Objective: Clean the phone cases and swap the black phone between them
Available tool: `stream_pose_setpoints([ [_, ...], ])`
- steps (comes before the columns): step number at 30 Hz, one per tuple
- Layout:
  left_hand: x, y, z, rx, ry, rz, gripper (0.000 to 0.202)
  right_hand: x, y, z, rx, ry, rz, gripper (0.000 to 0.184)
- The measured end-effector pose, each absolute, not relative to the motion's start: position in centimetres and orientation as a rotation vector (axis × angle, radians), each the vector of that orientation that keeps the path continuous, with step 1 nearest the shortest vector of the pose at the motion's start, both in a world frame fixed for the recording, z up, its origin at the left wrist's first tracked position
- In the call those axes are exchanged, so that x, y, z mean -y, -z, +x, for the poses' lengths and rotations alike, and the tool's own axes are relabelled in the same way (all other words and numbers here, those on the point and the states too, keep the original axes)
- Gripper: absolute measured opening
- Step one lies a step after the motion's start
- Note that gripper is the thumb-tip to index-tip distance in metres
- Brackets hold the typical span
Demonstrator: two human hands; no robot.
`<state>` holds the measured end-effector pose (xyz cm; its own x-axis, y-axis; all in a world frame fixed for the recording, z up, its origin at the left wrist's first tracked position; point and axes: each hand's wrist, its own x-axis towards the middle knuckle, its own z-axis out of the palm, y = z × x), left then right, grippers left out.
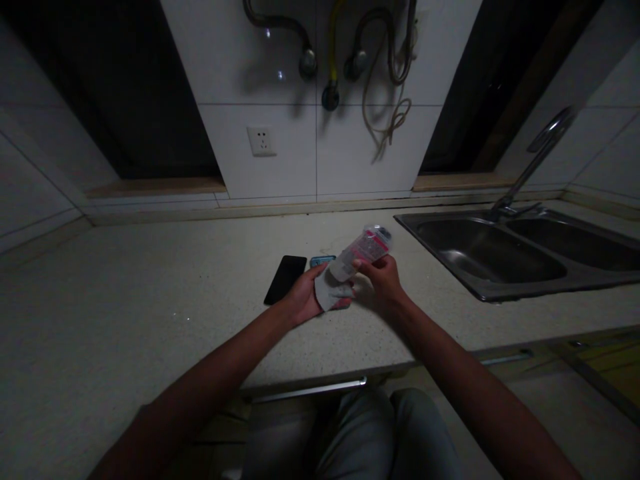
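Observation:
My right hand (384,279) is closed around a clear plastic container (364,252) with a pink printed label. The container is tilted, its lower end right above a grey cloth (330,292). My left hand (306,298) holds this cloth, which lies across the palm and fingers. Whether the container touches the cloth, I cannot tell. Behind my left hand a black phone (286,279) lies flat on the counter. A small blue-green object (323,261) sits just beyond the fingers, partly hidden by them.
The pale speckled counter (200,287) runs along a tiled wall. To the right is a double steel sink (480,288) with a tall faucet (525,167). A socket (261,141) and hanging hoses (385,40) are on the wall. Below the front edge shows a drawer handle (310,391).

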<state>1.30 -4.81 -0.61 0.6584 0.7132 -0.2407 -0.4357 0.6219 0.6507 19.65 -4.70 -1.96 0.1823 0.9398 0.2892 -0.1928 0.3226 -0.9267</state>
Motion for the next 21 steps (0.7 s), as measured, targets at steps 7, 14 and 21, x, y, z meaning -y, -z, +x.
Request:
stream_pose_setpoints([
  [7,4.1,0.3,1.1,-0.704,-0.939,0.542,0.019,4.0,0.9,21.3,0.763,-1.202,-0.602,0.042],
  [14,4.5,-0.2,1.6,-0.661,-0.999,0.440,0.020,3.8,1.4,20.8,0.779,-1.226,-0.709,0.041],
  [21,4.2,0.7,1.7,-0.660,-0.963,0.460,0.025,4.0,3.0,20.0,1.135,-0.843,-0.993,0.036],
])
